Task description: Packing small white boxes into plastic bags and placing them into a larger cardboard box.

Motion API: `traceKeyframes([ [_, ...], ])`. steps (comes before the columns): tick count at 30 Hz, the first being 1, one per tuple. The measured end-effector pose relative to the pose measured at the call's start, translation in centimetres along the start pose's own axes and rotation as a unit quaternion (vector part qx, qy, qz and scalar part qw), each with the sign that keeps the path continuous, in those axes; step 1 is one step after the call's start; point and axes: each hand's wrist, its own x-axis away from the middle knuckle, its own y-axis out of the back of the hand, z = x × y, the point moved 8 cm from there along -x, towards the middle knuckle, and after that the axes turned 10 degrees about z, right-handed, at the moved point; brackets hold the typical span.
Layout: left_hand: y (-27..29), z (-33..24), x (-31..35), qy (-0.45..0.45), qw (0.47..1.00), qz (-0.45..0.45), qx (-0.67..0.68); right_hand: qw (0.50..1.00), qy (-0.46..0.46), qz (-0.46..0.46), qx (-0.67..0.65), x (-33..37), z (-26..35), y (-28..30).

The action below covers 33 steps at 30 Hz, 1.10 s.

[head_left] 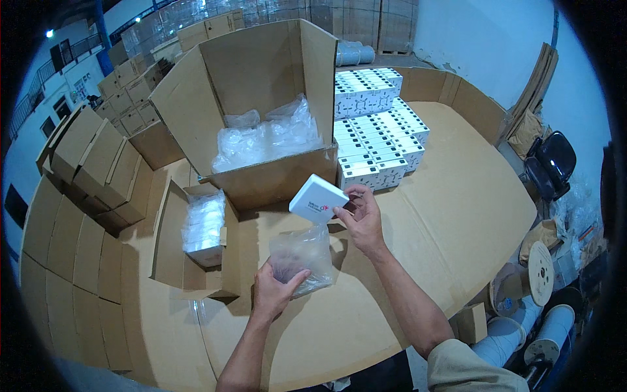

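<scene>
Between thumb and fingers, my right hand (362,219) grips a flat white box (318,198) by its right end, tilted above the table. Below and to its left, my left hand (274,289) is closed on the lower left part of a clear plastic bag (302,256). The bag hangs just under the box; whether the two touch I cannot tell. To the left of my hands stands an open small carton (230,268) with a row of plastic-wrapped white boxes (204,225). Behind it, a large open carton (274,179) holds a heap of clear plastic bags (268,140).
Stacked white boxes (372,171) stand right of the large carton. Closed brown cartons (72,261) line the left side. Cardboard covers the table (457,215), with a raised cardboard edge (421,85) at the back. Cable spools (541,274) and a black chair (552,163) are on the right.
</scene>
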Motion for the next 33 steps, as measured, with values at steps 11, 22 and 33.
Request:
traceKeyframes([
  [11, 0.0, 0.9, -0.1, 0.009, 1.0, 0.0, -0.024, 0.961, -0.029, -0.027, -0.274, 0.4, -1.1, -0.4],
  [22, 0.3, 0.4, -0.1, 0.0, 0.999, -0.012, -0.036, 0.973, -0.021, 0.02, -0.228, 0.8, -0.9, -1.2],
  [33, 0.6, 0.0, 0.0, 0.023, 0.999, -0.022, -0.031, 0.983, -0.031, 0.073, -0.164, 0.8, -0.1, -1.8],
])
